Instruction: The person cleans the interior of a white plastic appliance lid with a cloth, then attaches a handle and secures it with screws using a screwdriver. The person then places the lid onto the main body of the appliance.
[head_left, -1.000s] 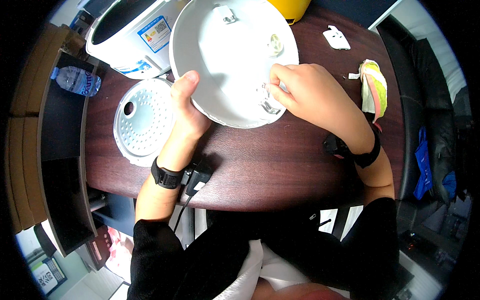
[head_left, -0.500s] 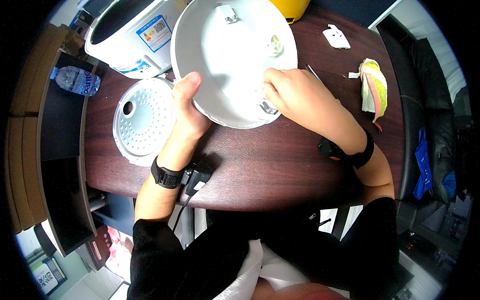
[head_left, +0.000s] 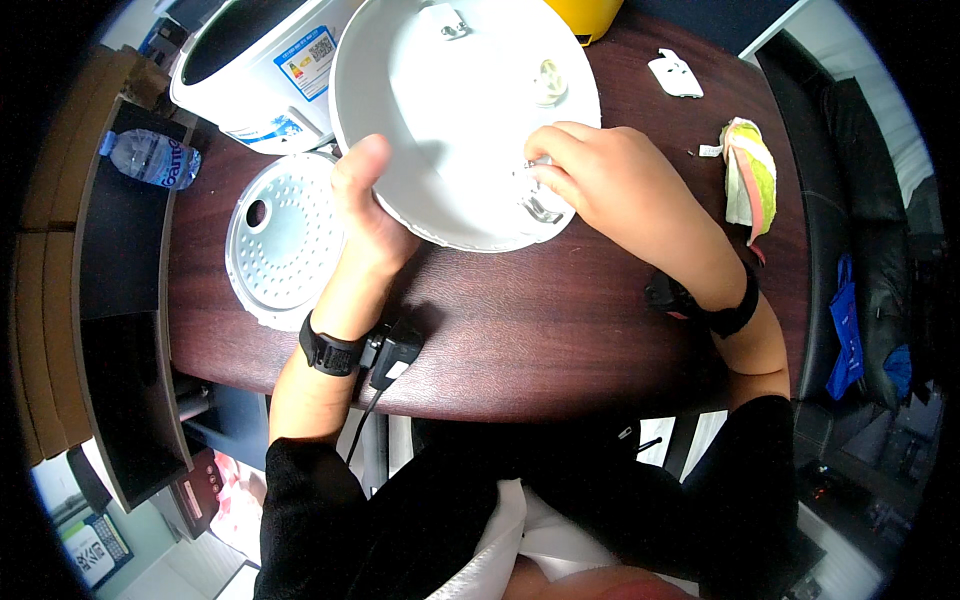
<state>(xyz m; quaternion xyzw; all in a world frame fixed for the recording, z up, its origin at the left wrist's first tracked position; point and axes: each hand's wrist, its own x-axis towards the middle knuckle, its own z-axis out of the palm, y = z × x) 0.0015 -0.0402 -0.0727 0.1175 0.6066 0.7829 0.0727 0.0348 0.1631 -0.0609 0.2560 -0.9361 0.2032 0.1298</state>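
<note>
A large round white plastic shell (head_left: 440,130), like an appliance cover with a raised rim, is tilted up over the table. My left hand (head_left: 372,205) grips its lower left edge, thumb up on the near side and fingers hidden behind. Inside the lower right rim lies a small shiny metal part (head_left: 542,208). Thumb and forefinger of my right hand (head_left: 600,175) are closed at its upper end. Two fittings are on the shell's inner face: a white block with metal contacts (head_left: 446,20) and a pale round one (head_left: 549,82).
A perforated white disc (head_left: 290,230) lies left of the shell, in front of a white tub (head_left: 250,95). A water bottle (head_left: 150,160) is at far left. On the right are a white plastic piece (head_left: 675,75) and a yellow-green cloth (head_left: 750,175). A black adapter (head_left: 398,352) sits near the front edge.
The shell has shifted slightly left and up with my left hand. My right hand has turned a little and moved right, its pinch loosening so that more of the metal part shows.
</note>
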